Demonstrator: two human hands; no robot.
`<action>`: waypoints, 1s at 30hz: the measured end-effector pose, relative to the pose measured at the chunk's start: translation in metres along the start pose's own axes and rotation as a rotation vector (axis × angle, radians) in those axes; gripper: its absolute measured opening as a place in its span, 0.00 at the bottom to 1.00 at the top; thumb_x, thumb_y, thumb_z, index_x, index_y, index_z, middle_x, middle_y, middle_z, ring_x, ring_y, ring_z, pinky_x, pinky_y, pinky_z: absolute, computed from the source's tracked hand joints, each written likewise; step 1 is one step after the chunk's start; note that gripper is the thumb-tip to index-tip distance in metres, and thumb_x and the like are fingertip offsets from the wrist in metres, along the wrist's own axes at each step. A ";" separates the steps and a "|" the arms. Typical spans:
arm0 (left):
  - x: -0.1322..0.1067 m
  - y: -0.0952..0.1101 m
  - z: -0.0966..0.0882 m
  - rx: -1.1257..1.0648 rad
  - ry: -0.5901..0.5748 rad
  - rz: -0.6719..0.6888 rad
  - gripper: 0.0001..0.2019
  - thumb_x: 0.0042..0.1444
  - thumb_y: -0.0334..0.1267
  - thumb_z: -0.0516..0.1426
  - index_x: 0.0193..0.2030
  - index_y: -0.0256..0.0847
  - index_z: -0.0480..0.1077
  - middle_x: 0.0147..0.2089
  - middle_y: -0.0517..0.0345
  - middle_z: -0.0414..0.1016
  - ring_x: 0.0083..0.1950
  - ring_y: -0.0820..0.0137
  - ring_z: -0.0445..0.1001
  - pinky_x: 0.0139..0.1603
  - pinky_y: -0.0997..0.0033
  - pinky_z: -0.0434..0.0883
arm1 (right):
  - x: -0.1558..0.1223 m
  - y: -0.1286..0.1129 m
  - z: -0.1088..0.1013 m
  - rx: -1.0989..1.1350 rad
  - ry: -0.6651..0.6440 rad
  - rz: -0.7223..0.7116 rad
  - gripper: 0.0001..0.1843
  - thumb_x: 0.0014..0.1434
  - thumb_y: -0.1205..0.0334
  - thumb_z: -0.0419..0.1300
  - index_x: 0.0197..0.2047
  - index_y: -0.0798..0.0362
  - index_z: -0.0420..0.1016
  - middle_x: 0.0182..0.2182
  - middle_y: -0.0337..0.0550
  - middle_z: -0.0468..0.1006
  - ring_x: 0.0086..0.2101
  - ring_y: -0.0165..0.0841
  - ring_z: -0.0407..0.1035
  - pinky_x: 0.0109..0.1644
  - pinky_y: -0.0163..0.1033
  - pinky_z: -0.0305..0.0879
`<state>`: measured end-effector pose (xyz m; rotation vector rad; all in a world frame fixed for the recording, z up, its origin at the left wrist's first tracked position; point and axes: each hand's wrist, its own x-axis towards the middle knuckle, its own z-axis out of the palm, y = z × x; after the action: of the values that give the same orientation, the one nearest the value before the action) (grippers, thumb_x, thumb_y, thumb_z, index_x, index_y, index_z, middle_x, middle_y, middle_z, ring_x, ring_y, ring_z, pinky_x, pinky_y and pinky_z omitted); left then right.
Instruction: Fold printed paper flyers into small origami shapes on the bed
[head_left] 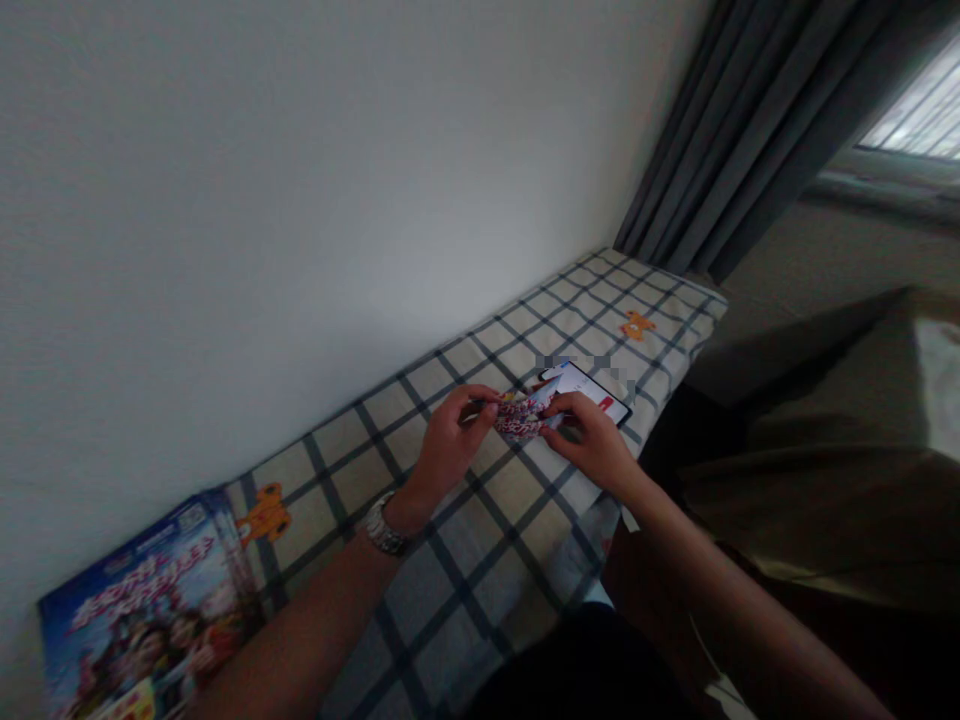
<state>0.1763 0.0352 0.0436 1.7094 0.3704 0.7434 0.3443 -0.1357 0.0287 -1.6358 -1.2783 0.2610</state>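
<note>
Between my two hands is a small folded piece of printed paper (517, 418), patterned in red, white and blue. My left hand (459, 432) pinches its left edge between thumb and fingers, a silver watch on the wrist. On the right side, my right hand (589, 440) grips the paper's other edge, thumb below and fingers above. The paper is held low over the checked tablecloth (420, 420). Just behind and right of it lies a phone or tablet (589, 388) with a lit white screen, partly hidden by my right hand.
At the near left lies a stack of glossy blue posters (150, 600) with people and red lettering. A pale wall (337, 200) borders the table's far side. Grey curtains (720, 130) hang by the window at the right. A brown covered object (810, 500) stands right of the table.
</note>
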 end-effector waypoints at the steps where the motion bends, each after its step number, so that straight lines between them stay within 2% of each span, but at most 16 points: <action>1: 0.000 0.000 0.002 0.002 -0.012 -0.007 0.09 0.67 0.43 0.61 0.46 0.40 0.74 0.50 0.51 0.79 0.51 0.65 0.80 0.54 0.65 0.78 | -0.002 0.001 -0.001 0.017 0.012 0.018 0.08 0.64 0.59 0.65 0.47 0.46 0.73 0.46 0.45 0.78 0.46 0.42 0.74 0.49 0.49 0.75; 4: 0.001 -0.003 0.006 0.004 -0.049 -0.015 0.09 0.67 0.43 0.61 0.47 0.40 0.75 0.51 0.50 0.79 0.53 0.64 0.80 0.55 0.63 0.78 | -0.010 0.004 -0.001 0.097 0.047 0.070 0.10 0.63 0.58 0.66 0.47 0.47 0.73 0.46 0.46 0.77 0.45 0.40 0.74 0.48 0.45 0.75; 9: 0.001 -0.007 0.012 -0.020 -0.116 -0.030 0.10 0.67 0.43 0.61 0.49 0.40 0.75 0.52 0.49 0.79 0.53 0.63 0.80 0.55 0.62 0.78 | -0.020 0.005 -0.002 0.184 0.079 0.154 0.15 0.62 0.55 0.69 0.47 0.47 0.71 0.43 0.42 0.76 0.35 0.32 0.70 0.40 0.40 0.73; 16: 0.003 -0.007 0.019 0.030 -0.148 -0.023 0.08 0.67 0.40 0.61 0.48 0.40 0.75 0.51 0.50 0.80 0.52 0.65 0.81 0.55 0.63 0.78 | -0.022 0.009 -0.004 0.334 0.184 0.184 0.26 0.56 0.55 0.74 0.49 0.45 0.63 0.46 0.39 0.73 0.33 0.27 0.69 0.36 0.35 0.71; 21: 0.007 -0.008 0.017 0.090 -0.143 -0.033 0.07 0.66 0.39 0.60 0.48 0.40 0.75 0.50 0.51 0.80 0.50 0.65 0.81 0.53 0.64 0.78 | -0.017 0.013 -0.004 0.365 0.139 0.197 0.39 0.56 0.56 0.73 0.64 0.40 0.58 0.47 0.39 0.73 0.32 0.27 0.70 0.38 0.36 0.73; 24: 0.010 -0.011 0.014 0.129 -0.143 -0.052 0.07 0.66 0.39 0.61 0.47 0.41 0.76 0.49 0.52 0.80 0.48 0.66 0.81 0.51 0.64 0.78 | -0.014 0.015 -0.004 0.363 0.109 0.199 0.46 0.57 0.56 0.73 0.71 0.38 0.53 0.48 0.40 0.72 0.36 0.28 0.72 0.42 0.38 0.76; 26: 0.011 -0.012 0.013 0.150 -0.144 -0.043 0.07 0.66 0.39 0.61 0.47 0.41 0.76 0.48 0.53 0.80 0.47 0.66 0.81 0.50 0.64 0.79 | -0.013 0.017 -0.004 0.346 0.083 0.185 0.45 0.58 0.56 0.72 0.73 0.38 0.54 0.49 0.41 0.71 0.39 0.30 0.74 0.45 0.39 0.77; 30: 0.013 -0.013 0.011 0.187 -0.154 -0.005 0.07 0.66 0.40 0.61 0.46 0.42 0.76 0.47 0.53 0.80 0.48 0.66 0.81 0.50 0.65 0.79 | -0.010 0.021 -0.004 0.302 0.049 0.145 0.35 0.61 0.57 0.70 0.68 0.40 0.63 0.54 0.44 0.74 0.45 0.34 0.76 0.52 0.42 0.77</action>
<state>0.1947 0.0385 0.0333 1.9281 0.3452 0.5835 0.3555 -0.1447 0.0095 -1.4664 -1.0292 0.4766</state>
